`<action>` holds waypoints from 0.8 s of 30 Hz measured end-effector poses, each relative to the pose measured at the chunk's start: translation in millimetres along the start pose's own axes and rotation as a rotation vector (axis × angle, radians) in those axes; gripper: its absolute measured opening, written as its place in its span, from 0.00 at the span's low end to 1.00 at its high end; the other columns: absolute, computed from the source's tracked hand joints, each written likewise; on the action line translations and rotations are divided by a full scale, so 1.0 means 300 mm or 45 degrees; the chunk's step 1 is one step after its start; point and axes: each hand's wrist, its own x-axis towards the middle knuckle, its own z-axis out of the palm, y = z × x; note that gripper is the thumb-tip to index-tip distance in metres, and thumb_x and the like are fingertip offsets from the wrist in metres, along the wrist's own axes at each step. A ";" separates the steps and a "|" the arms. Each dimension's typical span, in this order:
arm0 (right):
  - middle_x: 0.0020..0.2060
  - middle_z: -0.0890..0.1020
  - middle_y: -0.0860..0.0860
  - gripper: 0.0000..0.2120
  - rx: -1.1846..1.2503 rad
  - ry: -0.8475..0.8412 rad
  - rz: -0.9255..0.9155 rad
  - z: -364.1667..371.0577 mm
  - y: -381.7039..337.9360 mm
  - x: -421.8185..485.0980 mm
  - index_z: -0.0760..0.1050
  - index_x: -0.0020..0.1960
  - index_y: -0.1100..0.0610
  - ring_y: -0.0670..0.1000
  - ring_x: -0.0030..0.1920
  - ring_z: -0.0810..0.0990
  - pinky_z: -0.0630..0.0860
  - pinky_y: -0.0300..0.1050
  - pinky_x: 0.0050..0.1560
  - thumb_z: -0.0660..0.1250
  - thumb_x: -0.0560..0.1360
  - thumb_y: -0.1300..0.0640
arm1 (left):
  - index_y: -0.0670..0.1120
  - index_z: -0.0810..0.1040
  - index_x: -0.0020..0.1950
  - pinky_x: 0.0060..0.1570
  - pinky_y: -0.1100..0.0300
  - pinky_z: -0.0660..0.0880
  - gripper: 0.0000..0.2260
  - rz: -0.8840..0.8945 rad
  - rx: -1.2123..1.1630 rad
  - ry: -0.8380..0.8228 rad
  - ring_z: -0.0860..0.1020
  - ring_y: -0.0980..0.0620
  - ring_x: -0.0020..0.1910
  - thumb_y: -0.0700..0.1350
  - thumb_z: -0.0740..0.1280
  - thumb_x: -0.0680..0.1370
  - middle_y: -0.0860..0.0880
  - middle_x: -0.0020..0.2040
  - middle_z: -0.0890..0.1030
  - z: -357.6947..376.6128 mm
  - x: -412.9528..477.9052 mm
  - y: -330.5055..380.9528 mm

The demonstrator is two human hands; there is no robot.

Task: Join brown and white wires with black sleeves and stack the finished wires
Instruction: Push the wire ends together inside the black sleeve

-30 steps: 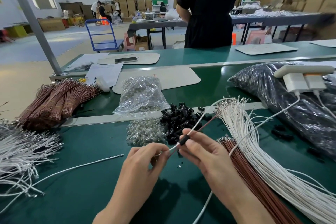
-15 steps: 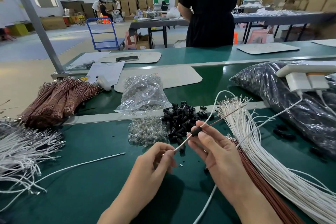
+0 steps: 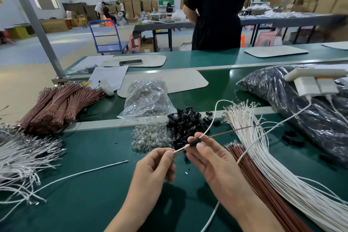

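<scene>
A green tabletop is spread with wire stock. At the right a large black bag is laid, with two white chargers resting on it. Just left of the bag, a long sheaf of white wires is fanned from far to near, and a sheaf of brown wires is laid against its left edge. At the far left, tied brown bundles are piled, and a loose white heap is seen nearer at the left edge. A clear bag is set at the centre, with a heap of shiny terminals in front of it and a pile of black sleeves touching that heap on its right. One single wire is laid alone on the tabletop, left of the hands.

Both hands are raised above the near centre. A black sleeve is pinched between the thumb and fingers of the right hand. From the sleeve a white wire is curved up and away, and a brown wire is run out to the right. On the sleeve's left side, the white wire's end, with brown seen alongside, is pinched by the fingertips of the left hand.
</scene>
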 end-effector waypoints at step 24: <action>0.40 0.85 0.55 0.10 -0.514 -0.003 -0.133 0.004 0.045 -0.019 0.75 0.54 0.58 0.52 0.42 0.85 0.80 0.39 0.45 0.72 0.75 0.64 | 0.41 0.78 0.55 0.43 0.55 0.82 0.13 -0.049 -0.111 -0.060 0.84 0.45 0.38 0.49 0.67 0.76 0.41 0.41 0.86 0.028 -0.020 -0.015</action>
